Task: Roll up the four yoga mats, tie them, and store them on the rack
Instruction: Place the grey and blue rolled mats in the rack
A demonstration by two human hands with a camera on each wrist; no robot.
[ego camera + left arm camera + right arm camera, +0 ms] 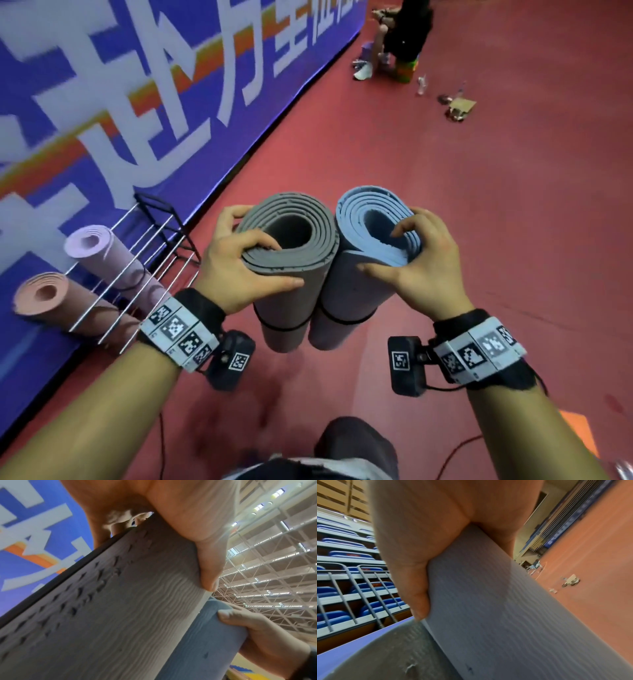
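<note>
I hold two rolled mats upright above the red floor, side by side and touching. My left hand [246, 260] grips the top of the grey mat [291, 291], thumb across its side [205, 574]. My right hand [407, 260] grips the top of the blue mat [352, 291], fingers hooked into its core. Each roll has a black tie band around it lower down. A lilac mat [113, 263] and a pink mat [51, 301] lean in the wire rack [157, 246] at the left. The grey mat [111, 615] and the blue mat [505, 615] fill the wrist views.
A blue banner wall [137, 102] runs behind the rack. Red floor [479, 222] stretches to the right. Far off, a person [404, 34] crouches among small items and a cardboard piece [460, 106]. An orange sheet [579, 435] lies near my right. My knee [356, 445] shows below.
</note>
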